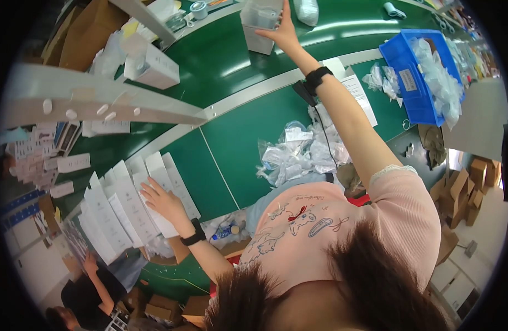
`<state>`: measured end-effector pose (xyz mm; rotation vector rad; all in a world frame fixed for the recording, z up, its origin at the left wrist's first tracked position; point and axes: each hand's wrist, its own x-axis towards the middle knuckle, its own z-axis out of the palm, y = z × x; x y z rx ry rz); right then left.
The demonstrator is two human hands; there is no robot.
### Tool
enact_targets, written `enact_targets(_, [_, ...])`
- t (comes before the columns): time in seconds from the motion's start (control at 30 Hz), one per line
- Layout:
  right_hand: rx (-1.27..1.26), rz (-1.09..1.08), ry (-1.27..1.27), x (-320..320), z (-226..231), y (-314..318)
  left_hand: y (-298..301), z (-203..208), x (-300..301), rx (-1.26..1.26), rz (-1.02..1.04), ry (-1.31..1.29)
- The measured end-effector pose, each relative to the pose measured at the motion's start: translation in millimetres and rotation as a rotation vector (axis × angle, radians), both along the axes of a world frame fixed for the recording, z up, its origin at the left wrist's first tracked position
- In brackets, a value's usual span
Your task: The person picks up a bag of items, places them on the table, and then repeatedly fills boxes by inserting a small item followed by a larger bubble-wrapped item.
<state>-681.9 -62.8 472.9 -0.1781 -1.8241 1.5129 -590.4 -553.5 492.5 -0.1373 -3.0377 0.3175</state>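
At the far side of the green workbench, my right hand [284, 33] reaches out to a white open-topped box [258, 41]. Its thumb lies across the near side of the box, with the fingers along the right side. Something clear, like plastic, shows at the top of this box. On the left, my left hand [164, 203] spreads its fingers over a row of white boxes [118, 212] with raised flaps, touching or just above them; the exact contact cannot be told. Both wrists wear black bands. A pile of clear plastic bags with small items [295, 151] lies in front of my body.
A blue crate [397, 74] of plastic bags stands at the right. A black corded device [306, 94] and paper sheets [358, 99] lie beneath my right arm. A metal post [149, 110] crosses the left side. Another person [94, 287] works at lower left.
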Motion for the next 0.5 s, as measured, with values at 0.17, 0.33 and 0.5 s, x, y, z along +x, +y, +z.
enact_targets(0.17, [0.383, -0.119, 0.146, 3, 4, 7, 37, 9, 28, 0.213, -0.001, -0.08])
enact_targets(0.33, [0.586, -0.121, -0.415, 55, -8, 3, 110, -1, 83, 0.476, -0.258, -0.032])
enact_targets(0.5, [0.568, -0.14, -0.504, 112, -28, 53, 142, -14, 77, 0.546, -0.304, -0.272])
